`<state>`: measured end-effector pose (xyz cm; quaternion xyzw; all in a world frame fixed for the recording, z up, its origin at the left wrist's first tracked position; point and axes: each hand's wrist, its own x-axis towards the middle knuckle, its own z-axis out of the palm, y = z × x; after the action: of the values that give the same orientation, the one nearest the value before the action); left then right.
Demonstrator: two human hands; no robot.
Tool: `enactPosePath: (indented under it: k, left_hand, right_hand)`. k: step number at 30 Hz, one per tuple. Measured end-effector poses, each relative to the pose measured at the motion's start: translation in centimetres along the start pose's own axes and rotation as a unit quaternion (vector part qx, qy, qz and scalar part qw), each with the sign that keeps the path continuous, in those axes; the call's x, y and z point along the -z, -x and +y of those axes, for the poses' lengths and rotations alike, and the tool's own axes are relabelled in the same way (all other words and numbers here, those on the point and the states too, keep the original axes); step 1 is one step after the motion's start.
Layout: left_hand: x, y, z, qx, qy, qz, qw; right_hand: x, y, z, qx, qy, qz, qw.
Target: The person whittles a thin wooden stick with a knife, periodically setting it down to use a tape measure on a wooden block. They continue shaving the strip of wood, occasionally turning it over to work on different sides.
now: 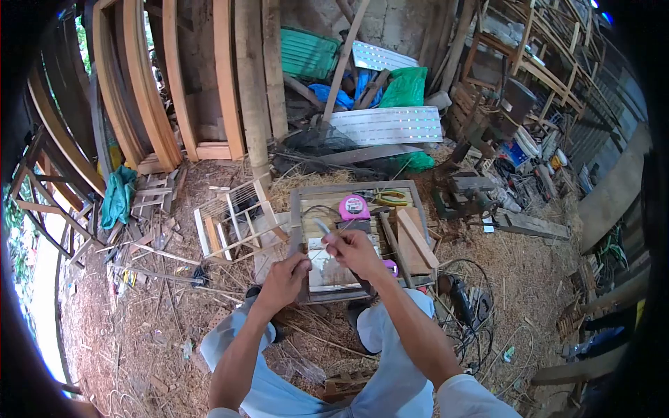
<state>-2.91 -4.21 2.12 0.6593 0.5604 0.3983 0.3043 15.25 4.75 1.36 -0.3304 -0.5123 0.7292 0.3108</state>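
Observation:
My right hand [354, 255] is closed over a low wooden worktable [414, 191], gripping a short, pale grey, blade-like piece [322, 226] that sticks out past the thumb. Just left of it, my left hand [282, 282] is pinched closed at the table's near left edge; whatever lies between its fingers is too thin to make out. Below both hands is a stained white board [331, 272]. Beyond them sit a pink tape measure [354, 207] and yellow-handled pliers [390, 198]. A purple item [391, 268] is partly hidden by my right forearm.
Flat wood pieces [417, 240] lie on the table's right side. A corded power tool [460, 299] rests on the shavings to the right. Left of the table is a small slatted wooden frame [237, 219]. Tall curved timber frames [146, 90] lean at the back left.

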Motion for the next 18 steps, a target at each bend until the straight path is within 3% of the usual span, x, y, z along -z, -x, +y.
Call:
enactPosePath:
  k: [4, 8, 10, 11, 14, 17, 18]
  left_hand:
    - [1.2, 1.0, -0.2, -0.021, -0.02, 0.0, 1.0]
    - [2.2, 1.4, -1.3, 0.037, 0.02, -0.018, 0.999]
    - [1.8, 1.2, -1.3, 0.037, -0.026, -0.071, 0.996]
    - [1.6, 1.2, -1.2, 0.037, -0.028, -0.073, 0.996]
    - [1.2, 0.7, -0.9, 0.008, 0.025, -0.028, 0.999]
    - [3.1, 1.0, -0.4, 0.053, -0.061, -0.017, 0.997]
    - [3.3, 1.1, -0.7, 0.054, -0.061, -0.018, 0.997]
  right_hand:
    - [3.4, 0.1, -1.1, 0.042, -0.046, 0.134, 0.989]
    - [6.5, 1.3, -2.2, 0.018, -0.05, 0.104, 0.993]
    - [4.3, 1.5, -1.6, -0.001, -0.12, 0.036, 0.992]
    - [2.7, 1.3, -1.4, -0.023, -0.089, 0.02, 0.996]
    - [1.1, 0.6, -0.8, -0.018, -0.069, -0.054, 0.996]
    - [3.4, 0.0, -1.4, -0.013, -0.033, 0.066, 0.997]
    - [4.7, 0.1, -1.8, 0.011, -0.081, 0.085, 0.993]
